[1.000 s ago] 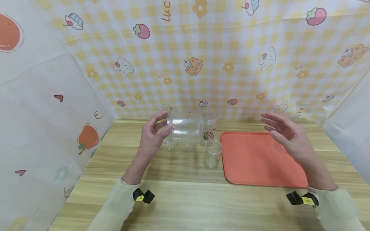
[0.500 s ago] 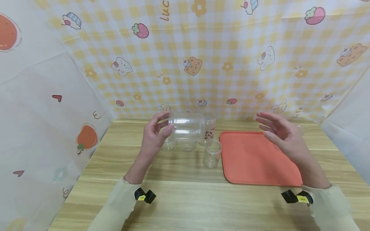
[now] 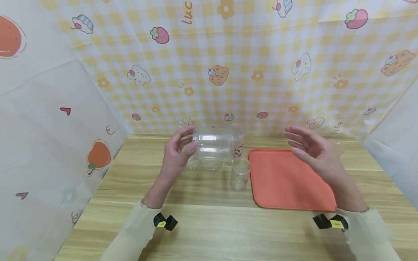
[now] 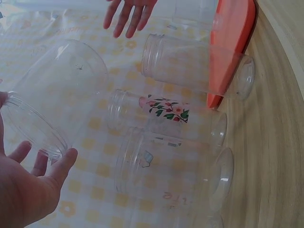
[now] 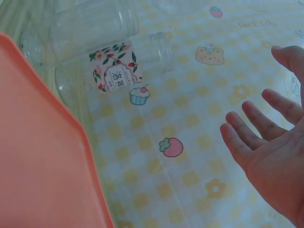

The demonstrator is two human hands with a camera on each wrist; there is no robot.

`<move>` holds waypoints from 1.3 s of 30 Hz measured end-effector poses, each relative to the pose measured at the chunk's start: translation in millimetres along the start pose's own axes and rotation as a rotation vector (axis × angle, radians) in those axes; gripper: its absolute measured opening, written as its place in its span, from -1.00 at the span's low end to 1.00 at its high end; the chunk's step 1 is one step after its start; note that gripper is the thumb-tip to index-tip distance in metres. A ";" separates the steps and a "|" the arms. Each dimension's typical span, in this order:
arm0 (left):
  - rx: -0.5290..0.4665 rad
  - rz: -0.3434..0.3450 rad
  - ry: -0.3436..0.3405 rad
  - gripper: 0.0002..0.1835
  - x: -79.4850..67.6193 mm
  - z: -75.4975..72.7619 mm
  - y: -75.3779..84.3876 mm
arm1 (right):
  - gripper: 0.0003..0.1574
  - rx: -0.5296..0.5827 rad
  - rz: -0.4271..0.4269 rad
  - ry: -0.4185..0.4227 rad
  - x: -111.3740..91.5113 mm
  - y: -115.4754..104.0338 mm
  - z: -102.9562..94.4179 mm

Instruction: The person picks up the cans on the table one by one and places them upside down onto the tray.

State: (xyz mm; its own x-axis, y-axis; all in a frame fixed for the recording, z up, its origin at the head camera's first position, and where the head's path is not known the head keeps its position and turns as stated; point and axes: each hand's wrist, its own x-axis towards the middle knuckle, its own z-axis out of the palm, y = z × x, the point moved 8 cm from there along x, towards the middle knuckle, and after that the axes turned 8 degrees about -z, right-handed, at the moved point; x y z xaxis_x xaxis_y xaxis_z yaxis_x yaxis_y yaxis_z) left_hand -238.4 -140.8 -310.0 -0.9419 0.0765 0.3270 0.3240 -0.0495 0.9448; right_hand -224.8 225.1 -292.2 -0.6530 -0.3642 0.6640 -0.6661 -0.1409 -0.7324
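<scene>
My left hand (image 3: 177,152) grips a large clear plastic jar (image 3: 213,146) by its ridged mouth end. The jar lies on its side in the air, its base pointing right. In the left wrist view the thumb and fingertips sit at the ridged rim of the jar (image 4: 57,95). Over the orange tray (image 3: 287,181) hovers my right hand (image 3: 313,152), fingers loosely spread, holding nothing. Below and behind the held jar stand several other clear jars, partly hidden by it. Among them is a tall jar with a floral label (image 4: 166,109).
A small clear jar (image 3: 240,175) stands close to the tray's left edge. Another clear container (image 3: 337,146) shows behind my right hand, mostly hidden. The wooden table (image 3: 212,232) runs back to a yellow checked cloth (image 3: 254,54) hanging behind everything.
My right hand has drifted left over the tray. The left hand has carried the held jar slightly to the right, still sideways.
</scene>
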 end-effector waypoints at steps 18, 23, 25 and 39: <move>-0.015 0.005 -0.021 -0.40 -0.6 7.9 -1.4 | -0.30 -0.021 0.081 0.009 2.2 8.1 9.7; -0.013 0.003 -0.016 -0.40 -0.4 8.5 -1.8 | -0.31 -0.016 0.090 0.010 3.5 9.9 12.6; -0.014 0.003 -0.015 -0.40 -0.2 8.8 -2.0 | -0.31 -0.008 0.082 0.007 4.2 10.2 14.2; -0.006 0.009 -0.011 -0.40 1.1 12.2 -4.5 | -0.27 -0.003 0.098 -0.003 6.6 13.2 21.5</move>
State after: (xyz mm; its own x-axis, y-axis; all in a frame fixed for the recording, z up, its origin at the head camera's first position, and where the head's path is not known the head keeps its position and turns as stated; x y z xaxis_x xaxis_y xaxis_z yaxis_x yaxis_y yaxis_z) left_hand -239.8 -128.3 -313.6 -0.9377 0.0873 0.3362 0.3323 -0.0560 0.9415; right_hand -230.1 201.1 -300.7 -0.7142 -0.3787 0.5887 -0.6002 -0.1014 -0.7934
